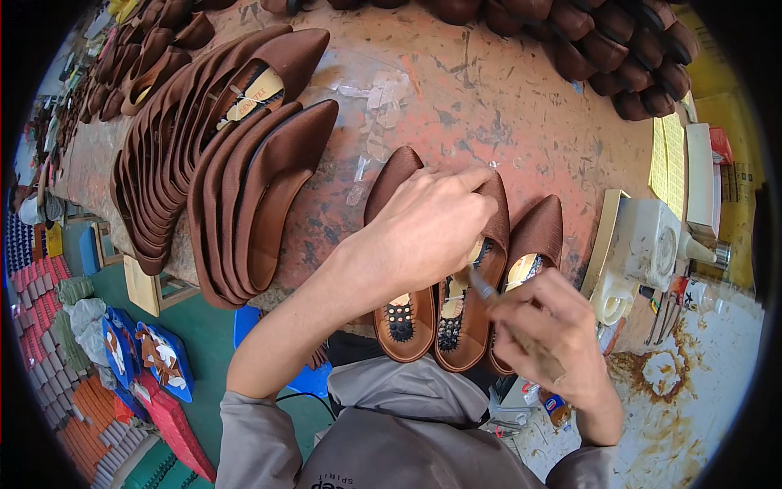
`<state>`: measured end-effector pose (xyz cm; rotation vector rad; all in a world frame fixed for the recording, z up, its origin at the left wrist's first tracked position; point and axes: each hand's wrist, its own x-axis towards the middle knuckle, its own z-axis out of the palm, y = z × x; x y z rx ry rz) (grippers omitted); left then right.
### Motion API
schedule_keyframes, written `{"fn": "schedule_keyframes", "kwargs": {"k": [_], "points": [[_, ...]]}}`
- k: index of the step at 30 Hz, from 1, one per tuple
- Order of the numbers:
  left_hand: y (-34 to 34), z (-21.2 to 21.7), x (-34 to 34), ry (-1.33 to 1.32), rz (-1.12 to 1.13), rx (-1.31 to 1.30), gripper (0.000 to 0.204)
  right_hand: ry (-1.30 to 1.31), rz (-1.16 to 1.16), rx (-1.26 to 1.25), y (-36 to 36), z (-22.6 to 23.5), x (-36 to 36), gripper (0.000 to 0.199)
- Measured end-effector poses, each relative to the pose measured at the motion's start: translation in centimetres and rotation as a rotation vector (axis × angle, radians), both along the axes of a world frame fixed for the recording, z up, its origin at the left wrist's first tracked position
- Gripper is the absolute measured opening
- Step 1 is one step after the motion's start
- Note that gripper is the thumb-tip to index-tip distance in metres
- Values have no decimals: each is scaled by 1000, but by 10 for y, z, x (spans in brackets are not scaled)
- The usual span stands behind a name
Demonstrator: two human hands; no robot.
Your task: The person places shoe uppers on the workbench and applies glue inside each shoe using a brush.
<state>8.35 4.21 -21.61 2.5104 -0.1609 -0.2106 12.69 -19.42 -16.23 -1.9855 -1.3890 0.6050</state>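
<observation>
- Brown textured fabric covers the middle shoe (500,213), lying right in front of you, pointed toe away from you, tan heel end toward your lap.
- Inside it, a dark dotted patch (449,332) shows near the heel.
- Over its toe comes your left hand (440,218), knuckles up, fingers bent down across the fabric; the fingertips are hidden, so whether they're clamped on it, I can't tell.
- And your right hand (547,330): fingers together, closed around a brush-like tool (484,287), its tip at the middle shoe's opening, blurred; contact can't be made out.
- Either side of the middle shoe, two matching partners: the left shoe (422,316), partly under your wrist, and the right shoe (538,232), its heel end behind your right hand.
- Out to your left, a near stack (265,191) of brown shoes nests on edge, a longer row (159,183) just beyond.
- Far right, a heap of brown shoes (611,49) crowds the edge of the worn reddish table (464,98).
- Nearer on your right: a grey machine (648,240), a cream roll (615,306), then a brown-stained pale surface (676,407).
- Down left, blue trays (184,381) of scraps sit above the green floor (210,330).
</observation>
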Motion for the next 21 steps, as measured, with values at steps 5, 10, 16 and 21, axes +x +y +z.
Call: {"fn": "schedule_keyframes", "kwargs": {"k": [5,10,16,21], "points": [[2,1,7,0,-21,-67,34,-310,-113,232,-7,-36,-9,28],[4,-2,6,-10,4,-49,38,-538,-273,141,-2,-54,-35,33],[5,1,6,-36,6,-61,38,-217,-194,102,-12,-12,-54,25],[2,9,-1,-235,117,-58,38,-386,-204,157,-2,-43,-42,27]]}}
